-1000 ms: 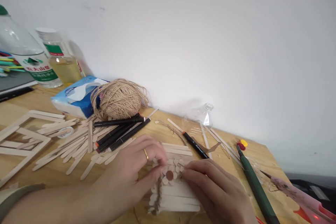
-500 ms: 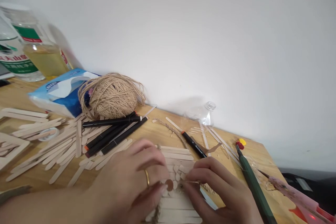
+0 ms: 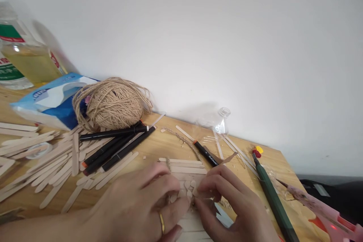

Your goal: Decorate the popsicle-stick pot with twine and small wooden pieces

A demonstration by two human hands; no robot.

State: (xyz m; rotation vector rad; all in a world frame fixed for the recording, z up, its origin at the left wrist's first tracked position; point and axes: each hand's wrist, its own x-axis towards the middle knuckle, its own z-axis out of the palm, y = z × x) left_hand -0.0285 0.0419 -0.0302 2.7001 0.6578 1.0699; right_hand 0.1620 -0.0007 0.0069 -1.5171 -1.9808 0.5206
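Observation:
A panel of pale craft sticks [image 3: 188, 170] lies in front of me, with small rounded wood pieces [image 3: 189, 188] set on it. My left hand [image 3: 144, 204], a gold ring on one finger, reaches over the panel's left side. Its fingers are curled in, the tips at the rounded pieces; anything between them is hidden. From the right, my right hand [image 3: 234, 200] bends over the panel with thumb and forefinger drawn together beside the same pieces. What this pinch holds is too small to make out. Twine [image 3: 168, 163] crosses the panel's upper left.
At left are loose craft sticks [image 3: 56, 166], black markers [image 3: 116, 147], a twine ball [image 3: 115, 104], a tissue pack [image 3: 53, 100] and bottles [image 3: 31, 58]. To the right lie a marker [image 3: 207, 154], a green pen-like tool [image 3: 272, 196] and a pink glue gun [image 3: 317, 206].
My left hand has shifted its fingertips right and down over the rounded pieces, and the brown disc at its fingers is out of sight. My right hand stays nearly in place. The view has turned slightly right.

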